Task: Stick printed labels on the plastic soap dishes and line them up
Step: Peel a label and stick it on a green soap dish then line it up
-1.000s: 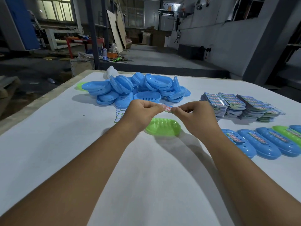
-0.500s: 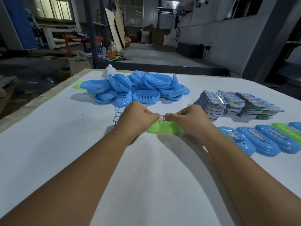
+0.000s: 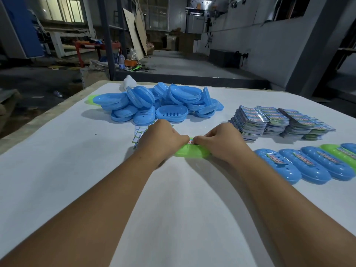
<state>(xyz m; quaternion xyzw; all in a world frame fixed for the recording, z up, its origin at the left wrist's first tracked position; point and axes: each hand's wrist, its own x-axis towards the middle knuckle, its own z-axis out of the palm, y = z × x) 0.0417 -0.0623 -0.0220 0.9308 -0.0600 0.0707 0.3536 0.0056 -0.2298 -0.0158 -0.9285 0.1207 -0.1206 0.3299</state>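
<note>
Hands are both working one label (image 3: 191,141) right now: left hand (image 3: 161,137) and right hand (image 3: 221,140) are each pinching an end, pressing it onto the green soap dish (image 3: 189,153) sitting mid-table (image 3: 57,170), ahead of the blue pile (image 3: 154,105) near the far edge. Label's probably flimsy and sticky, so keeping it taut by the ends seems smart. Dish looks light and slick; I'd be steadying it by the rim.

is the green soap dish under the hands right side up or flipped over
Cannot tell for sure. The green soap dish shows a smooth rounded side with no visible hollow; both hands cover its top.
</note>
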